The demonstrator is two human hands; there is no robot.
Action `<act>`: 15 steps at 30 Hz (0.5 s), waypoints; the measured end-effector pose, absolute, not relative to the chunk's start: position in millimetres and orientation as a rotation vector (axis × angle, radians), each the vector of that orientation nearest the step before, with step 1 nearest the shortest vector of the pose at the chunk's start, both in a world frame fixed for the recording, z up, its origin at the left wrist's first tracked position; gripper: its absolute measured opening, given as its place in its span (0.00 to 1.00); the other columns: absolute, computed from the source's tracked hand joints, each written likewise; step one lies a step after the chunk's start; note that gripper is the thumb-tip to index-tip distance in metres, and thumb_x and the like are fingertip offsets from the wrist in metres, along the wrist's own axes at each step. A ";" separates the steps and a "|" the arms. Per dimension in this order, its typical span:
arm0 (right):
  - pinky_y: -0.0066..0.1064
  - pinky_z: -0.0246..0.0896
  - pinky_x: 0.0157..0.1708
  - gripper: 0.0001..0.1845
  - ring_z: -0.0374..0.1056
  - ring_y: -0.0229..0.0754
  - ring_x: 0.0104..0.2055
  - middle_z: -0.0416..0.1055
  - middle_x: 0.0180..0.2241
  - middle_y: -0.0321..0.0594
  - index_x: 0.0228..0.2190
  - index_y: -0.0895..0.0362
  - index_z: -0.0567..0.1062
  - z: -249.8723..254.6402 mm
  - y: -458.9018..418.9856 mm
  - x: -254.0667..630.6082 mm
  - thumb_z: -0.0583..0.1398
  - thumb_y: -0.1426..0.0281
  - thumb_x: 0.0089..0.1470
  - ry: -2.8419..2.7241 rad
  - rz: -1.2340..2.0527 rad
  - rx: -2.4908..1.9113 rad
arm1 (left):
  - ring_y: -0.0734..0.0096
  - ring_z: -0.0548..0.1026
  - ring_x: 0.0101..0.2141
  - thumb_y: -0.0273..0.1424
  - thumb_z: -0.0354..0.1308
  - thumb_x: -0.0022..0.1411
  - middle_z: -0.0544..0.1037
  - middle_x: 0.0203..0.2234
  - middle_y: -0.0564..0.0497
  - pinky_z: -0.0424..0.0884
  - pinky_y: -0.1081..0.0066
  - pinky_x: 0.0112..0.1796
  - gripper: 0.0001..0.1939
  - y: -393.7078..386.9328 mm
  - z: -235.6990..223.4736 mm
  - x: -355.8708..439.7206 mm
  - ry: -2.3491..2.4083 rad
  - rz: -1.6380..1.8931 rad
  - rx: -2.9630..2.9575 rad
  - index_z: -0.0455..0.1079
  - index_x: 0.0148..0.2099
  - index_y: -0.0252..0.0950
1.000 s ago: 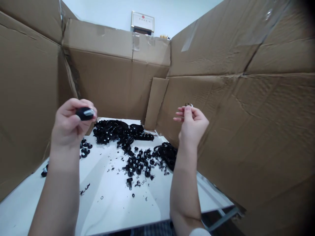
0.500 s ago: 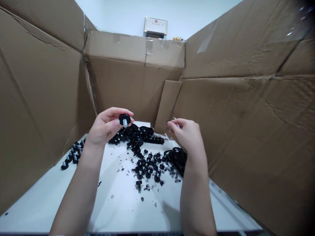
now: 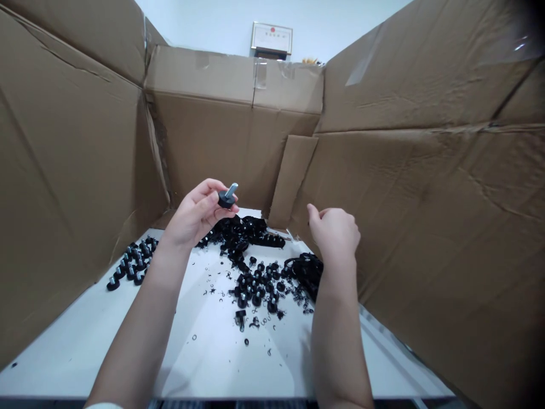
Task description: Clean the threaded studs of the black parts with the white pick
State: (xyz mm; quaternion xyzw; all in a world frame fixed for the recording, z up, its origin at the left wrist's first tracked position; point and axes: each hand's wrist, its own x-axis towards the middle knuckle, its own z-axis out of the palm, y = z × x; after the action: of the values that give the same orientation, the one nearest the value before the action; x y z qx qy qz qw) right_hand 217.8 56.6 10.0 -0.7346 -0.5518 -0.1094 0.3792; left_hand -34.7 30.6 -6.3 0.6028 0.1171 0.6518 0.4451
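My left hand [image 3: 193, 213] pinches a levelling foot [image 3: 226, 199], a round black base with a bright threaded stud that points up and to the right. It is held above the white table. To the right, my right hand [image 3: 335, 232] is closed in the air, the back of the hand toward me. Whatever lies inside its fingers is hidden. Below and between the hands is a loose heap of similar black feet [image 3: 258, 287], with small black rings and scraps of trim around them.
Rows of upright black feet [image 3: 135, 261] stand on the left of the white table [image 3: 213, 363]. Black moulded pieces [image 3: 242, 230] are piled at the back, and a black bundle [image 3: 306, 270] lies by my right forearm. Cardboard walls [image 3: 230, 147] enclose the left, back and right.
My left hand has moved slightly right and turned the foot, so its stud points up instead of toward me. My right hand has moved right and rotated, hiding the thin item seen at its fingertips.
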 end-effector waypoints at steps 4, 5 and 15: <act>0.46 0.66 0.33 0.18 0.75 0.58 0.32 0.77 0.26 0.59 0.23 0.58 0.81 7.2 58.0 218.1 0.56 0.62 0.53 -1.374 -0.282 -1.799 | 0.76 0.77 0.27 0.37 0.66 0.55 0.75 0.29 0.54 0.76 0.75 0.29 0.13 33.3 -6.1 -32.7 0.441 1.597 1.447 0.70 0.40 0.37; 0.46 0.66 0.34 0.18 0.75 0.57 0.33 0.77 0.25 0.57 0.23 0.57 0.81 6.8 57.7 217.4 0.56 0.62 0.53 -1.379 -0.265 -1.771 | 0.77 0.77 0.27 0.34 0.66 0.54 0.75 0.29 0.54 0.76 0.75 0.31 0.12 34.9 -6.6 -33.2 0.509 1.604 1.446 0.70 0.39 0.36; 0.45 0.64 0.38 0.20 0.71 0.54 0.33 0.77 0.25 0.50 0.25 0.57 0.80 8.7 52.1 209.7 0.56 0.58 0.55 -1.564 -0.152 -1.612 | 0.67 0.78 0.37 0.32 0.66 0.46 0.74 0.37 0.50 0.72 0.68 0.42 0.20 66.3 -19.3 -80.9 1.278 1.935 1.484 0.67 0.42 0.36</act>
State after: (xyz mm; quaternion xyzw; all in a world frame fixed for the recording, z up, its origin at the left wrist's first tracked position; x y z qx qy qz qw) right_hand 209.7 52.1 8.7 -0.6463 -0.6270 -0.0610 0.4306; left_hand -80.9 66.3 -19.3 0.5289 0.4554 0.6896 0.1932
